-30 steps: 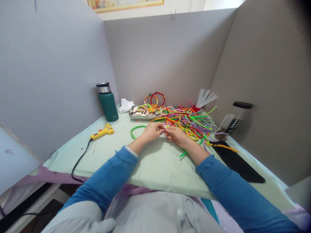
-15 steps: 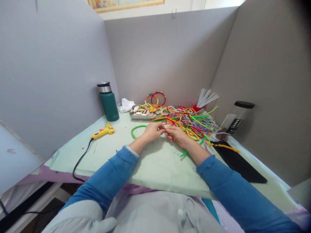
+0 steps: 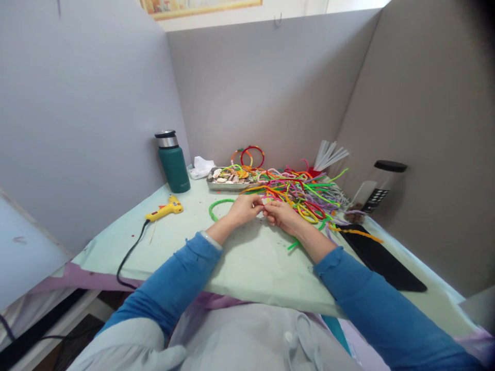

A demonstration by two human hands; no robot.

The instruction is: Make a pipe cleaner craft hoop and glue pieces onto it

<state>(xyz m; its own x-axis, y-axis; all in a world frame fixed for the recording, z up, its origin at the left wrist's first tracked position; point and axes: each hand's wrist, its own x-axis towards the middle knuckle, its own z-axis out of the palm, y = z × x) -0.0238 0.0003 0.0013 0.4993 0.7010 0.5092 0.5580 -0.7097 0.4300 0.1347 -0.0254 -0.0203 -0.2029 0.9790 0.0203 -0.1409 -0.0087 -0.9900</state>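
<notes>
My left hand [image 3: 244, 208] and my right hand [image 3: 281, 214] meet fingertip to fingertip above the middle of the table. Both are closed in a pinch on a small red piece [image 3: 263, 206], mostly covered by the fingers; its kind is too small to make out. Beside my left wrist lies a green ring [image 3: 214, 207], partly hidden behind the hand. Just beyond my hands spreads a heap of coloured pipe cleaners [image 3: 299, 188]. The end of a green strip [image 3: 294, 246] shows below my right wrist.
A yellow glue gun [image 3: 164, 210] with a black cord lies left, near a green bottle [image 3: 174, 167]. Behind are a metal tray [image 3: 234, 186] of flat pieces and two upright rings [image 3: 252, 156]. To the right are a clear jar [image 3: 381, 186] and a black flat object [image 3: 386, 260].
Almost nothing differs. Both hands keep their pinch in the same spot, and the whole view has shifted very slightly.
</notes>
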